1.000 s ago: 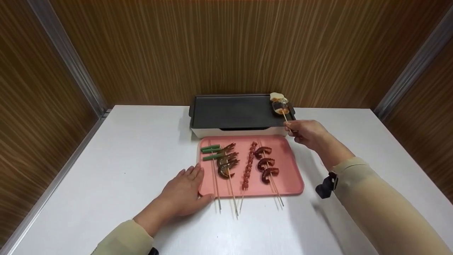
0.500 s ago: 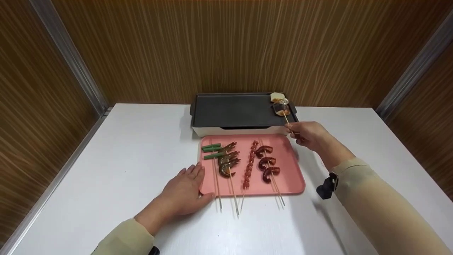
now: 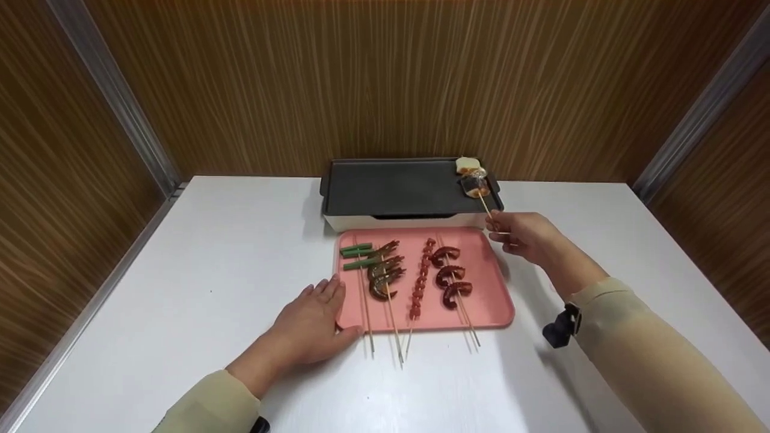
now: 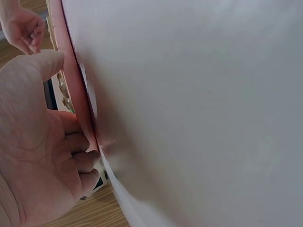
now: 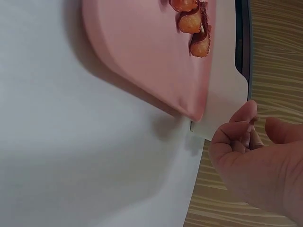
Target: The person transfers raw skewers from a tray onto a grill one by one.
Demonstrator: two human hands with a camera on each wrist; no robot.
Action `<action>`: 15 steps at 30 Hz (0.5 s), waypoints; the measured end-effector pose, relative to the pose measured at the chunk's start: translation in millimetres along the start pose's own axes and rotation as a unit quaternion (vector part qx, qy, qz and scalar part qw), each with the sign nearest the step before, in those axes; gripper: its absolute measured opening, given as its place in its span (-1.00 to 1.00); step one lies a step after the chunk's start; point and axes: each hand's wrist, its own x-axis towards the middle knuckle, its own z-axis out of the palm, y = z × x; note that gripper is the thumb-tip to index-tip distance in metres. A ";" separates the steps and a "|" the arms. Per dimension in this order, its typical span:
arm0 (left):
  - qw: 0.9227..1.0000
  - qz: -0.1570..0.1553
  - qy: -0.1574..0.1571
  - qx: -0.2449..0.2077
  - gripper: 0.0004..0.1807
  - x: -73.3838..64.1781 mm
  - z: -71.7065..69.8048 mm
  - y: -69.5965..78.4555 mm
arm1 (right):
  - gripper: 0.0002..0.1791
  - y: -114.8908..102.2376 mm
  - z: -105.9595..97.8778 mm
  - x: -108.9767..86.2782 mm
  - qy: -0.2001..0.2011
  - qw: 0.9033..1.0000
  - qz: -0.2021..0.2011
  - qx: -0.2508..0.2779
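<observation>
My right hand (image 3: 522,236) is at the lower end of a wooden skewer stick (image 3: 484,203), its fingers loosely curled. In the right wrist view, a gap shows between the thumb (image 5: 284,130) and the fingers. The skewer's brown-and-white food pieces (image 3: 474,185) lie on the right end of the black griddle plate (image 3: 391,187). My left hand (image 3: 310,325) lies with fingers extended against the left edge of the pink tray (image 3: 490,313), the thumb at its near corner. In the left wrist view, the fingertips (image 4: 92,163) meet the tray's side.
On the tray lie skewers of green vegetable pieces (image 3: 358,263), shrimp (image 3: 385,278), small red pieces (image 3: 421,282) and octopus-like tentacles (image 3: 452,278). Their sticks jut past the near rim. The white table (image 3: 240,252) meets wood-grain panels (image 3: 385,78) behind.
My right hand has moved slightly back and down along the stick, its fingers loosening. The food stays on the griddle's right end, and the left hand holds its place at the tray.
</observation>
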 end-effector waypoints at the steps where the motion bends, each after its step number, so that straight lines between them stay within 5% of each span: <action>1: 1.000 0.001 -0.001 0.001 -0.01 0.2 0.1 -0.2 | -0.59 1.5 -1.0 -2.1 0.000 1.000 0.002 0.000; 15: 1.000 -0.001 -0.002 -0.008 0.00 0.4 0.2 -0.2 | -0.50 36.8 3.1 -54.2 -0.035 0.999 -0.001 -0.008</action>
